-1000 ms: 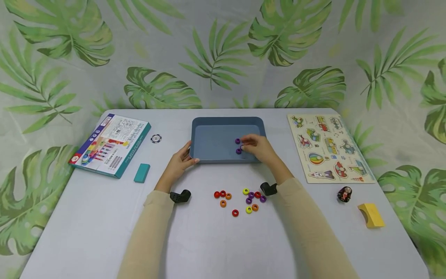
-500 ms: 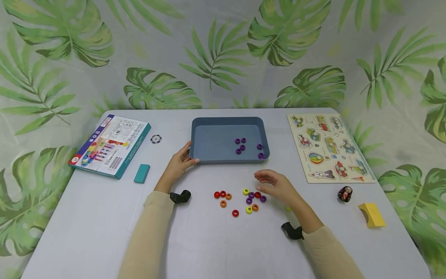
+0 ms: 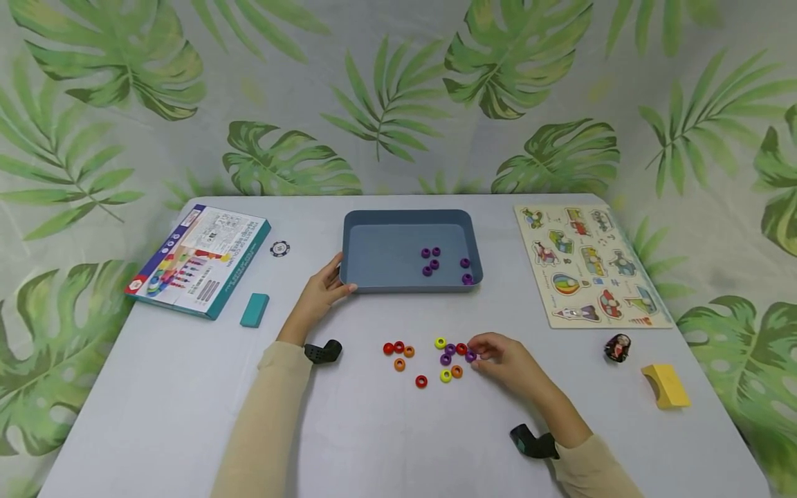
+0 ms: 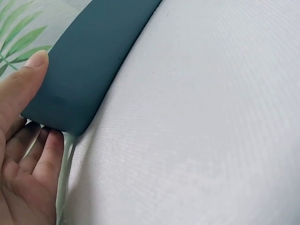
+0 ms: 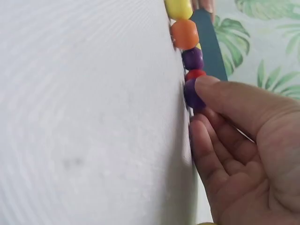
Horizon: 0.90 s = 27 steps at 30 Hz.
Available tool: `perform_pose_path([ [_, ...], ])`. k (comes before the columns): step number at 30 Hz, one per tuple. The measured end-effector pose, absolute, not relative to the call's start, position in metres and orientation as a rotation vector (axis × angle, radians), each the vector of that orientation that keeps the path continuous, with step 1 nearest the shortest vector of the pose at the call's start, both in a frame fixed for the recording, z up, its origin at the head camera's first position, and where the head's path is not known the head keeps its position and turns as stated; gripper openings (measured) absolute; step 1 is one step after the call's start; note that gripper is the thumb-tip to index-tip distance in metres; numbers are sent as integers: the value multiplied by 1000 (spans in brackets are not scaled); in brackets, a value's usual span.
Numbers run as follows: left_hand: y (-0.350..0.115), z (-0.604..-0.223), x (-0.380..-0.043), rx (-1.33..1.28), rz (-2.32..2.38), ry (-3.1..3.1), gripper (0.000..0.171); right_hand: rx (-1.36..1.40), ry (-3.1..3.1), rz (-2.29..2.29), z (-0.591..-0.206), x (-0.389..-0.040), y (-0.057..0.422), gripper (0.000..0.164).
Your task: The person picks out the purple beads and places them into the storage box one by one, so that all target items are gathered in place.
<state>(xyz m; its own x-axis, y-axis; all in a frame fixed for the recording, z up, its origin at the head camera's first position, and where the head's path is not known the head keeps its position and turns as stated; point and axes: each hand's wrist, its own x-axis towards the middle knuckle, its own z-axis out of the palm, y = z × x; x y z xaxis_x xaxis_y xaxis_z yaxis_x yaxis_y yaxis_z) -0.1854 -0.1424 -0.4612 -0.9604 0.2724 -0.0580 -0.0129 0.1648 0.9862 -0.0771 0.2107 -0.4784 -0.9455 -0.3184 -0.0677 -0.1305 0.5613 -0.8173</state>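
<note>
My left hand holds the blue-grey tray by its front left corner. In the left wrist view the thumb lies at the rim, with the other fingers against the tray's end. Several purple beads sit in the right half of the tray. On the table in front of it, my right hand pinches a purple bead between thumb and fingers at the right side of a loose bead group. Close by are a red bead, an orange bead and a yellow bead.
More red and orange beads lie to the left. A toy box, a teal block and a poker chip are on the left side. Rightward lie a puzzle board, a small dark figure and a yellow arch block.
My right hand has left the tray, where more purple beads now show, and come back to the loose beads, taking hold of a purple one. The left hand stays on the tray.
</note>
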Motion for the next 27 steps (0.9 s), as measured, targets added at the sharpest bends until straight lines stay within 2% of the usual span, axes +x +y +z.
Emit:
perform_pose_path([
  [6, -142, -461, -184, 249, 1881, 2220, 74, -372, 2657, -1302, -475, -79, 207, 19],
  [12, -141, -461, -184, 233, 1899, 2207, 74, -381, 2628, -1439, -453, -94, 197, 20],
  [20, -142, -461, -184, 251, 1908, 2200, 74, -490, 2547, -1783, -426, -149, 179, 24],
  [27, -142, -459, -184, 239, 1914, 2193, 74, -374, 2558, -1721, -438, -198, 169, 28],
])
